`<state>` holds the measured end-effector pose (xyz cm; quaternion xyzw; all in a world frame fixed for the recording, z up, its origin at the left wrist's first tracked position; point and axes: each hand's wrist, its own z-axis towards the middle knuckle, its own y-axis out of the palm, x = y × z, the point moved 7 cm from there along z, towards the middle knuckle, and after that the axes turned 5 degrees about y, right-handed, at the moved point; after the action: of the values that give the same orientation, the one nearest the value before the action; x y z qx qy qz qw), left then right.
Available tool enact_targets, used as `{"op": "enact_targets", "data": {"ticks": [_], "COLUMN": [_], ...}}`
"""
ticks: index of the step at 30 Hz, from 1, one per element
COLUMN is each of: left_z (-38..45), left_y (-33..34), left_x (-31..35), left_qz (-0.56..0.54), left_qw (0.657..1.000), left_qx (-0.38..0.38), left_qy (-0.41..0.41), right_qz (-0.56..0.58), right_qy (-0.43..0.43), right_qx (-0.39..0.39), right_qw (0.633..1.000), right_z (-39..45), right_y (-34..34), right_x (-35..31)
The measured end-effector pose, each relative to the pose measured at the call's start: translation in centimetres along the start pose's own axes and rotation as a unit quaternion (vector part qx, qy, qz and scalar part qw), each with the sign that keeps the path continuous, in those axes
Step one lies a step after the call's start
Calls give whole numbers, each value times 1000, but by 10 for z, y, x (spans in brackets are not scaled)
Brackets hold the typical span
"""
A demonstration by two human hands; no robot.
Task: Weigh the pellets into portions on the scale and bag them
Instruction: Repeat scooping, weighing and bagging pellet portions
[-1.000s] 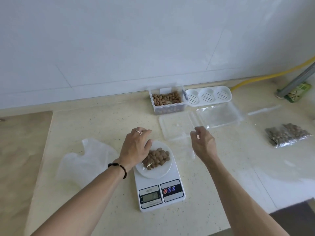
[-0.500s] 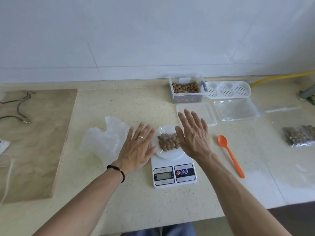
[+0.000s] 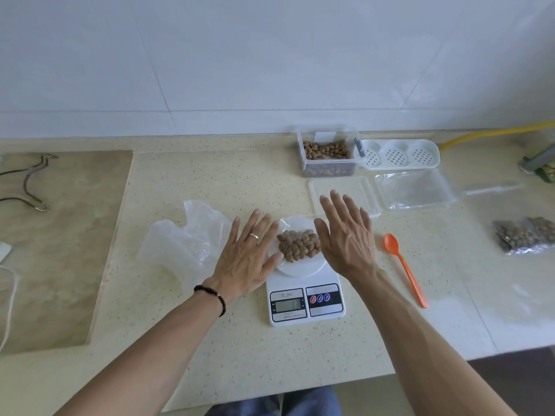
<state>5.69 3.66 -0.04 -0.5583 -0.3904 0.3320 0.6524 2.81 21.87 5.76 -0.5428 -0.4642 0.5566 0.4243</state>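
A white digital scale (image 3: 306, 304) sits at the counter's middle with a heap of brown pellets (image 3: 298, 245) on its round platter. My left hand (image 3: 249, 256) lies flat and spread at the platter's left edge, wearing a ring. My right hand (image 3: 345, 238) hovers flat and spread over the platter's right side. Neither hand holds anything. A clear tub of pellets (image 3: 327, 154) stands at the back. An orange spoon (image 3: 405, 268) lies right of the scale. Filled pellet bags (image 3: 525, 237) rest at far right.
A crumpled clear bag (image 3: 186, 244) lies left of the scale. A tub lid (image 3: 345, 193), a clear tray (image 3: 414, 190) and a white perforated tray (image 3: 399, 154) sit behind. A yellow hose (image 3: 495, 133) runs along the wall. A wire hook (image 3: 27, 181) lies on the left slab.
Both hands went from curled near the platter to flat and spread on either side of the pellets. The view shifted, bringing the orange spoon into sight.
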Motion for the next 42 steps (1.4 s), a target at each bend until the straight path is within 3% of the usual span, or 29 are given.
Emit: {"op": "enact_targets", "data": {"ticks": [5,10,15,18,23,27,36,42], "left_z": [20,61,113,140,170,175,154,134], "left_y": [-1,-6,-5,3,16,-3,-89,-131], "left_x": [9,30,58,72,74,64,18,2], "left_qz": [-8,-29,-45,-94,-240,-340,-477,-530], "left_qw": [1000,998,995,989,955,927,871,832], "left_qx": [-16,-8,-50,-97,-173,-139,7,83], "left_qy": [19,58,78,51,-35,-79,-118,-141], "right_qz": [40,132,275,346,498,555,645,589], "right_qy": [49,186,331,393,406,399,274,186], "right_qx": [20,22,23,-22,-84,-64,-48,-10], "right_qw": [998,973,902,852,762,727,712,786], "right_z": [0,-5,-26,-36,-46,-32,21,38], "right_y": [-9,-11,-1,13,38,31,-21,-64], "right_x": [22,75,123,137,133,125,73,42]}}
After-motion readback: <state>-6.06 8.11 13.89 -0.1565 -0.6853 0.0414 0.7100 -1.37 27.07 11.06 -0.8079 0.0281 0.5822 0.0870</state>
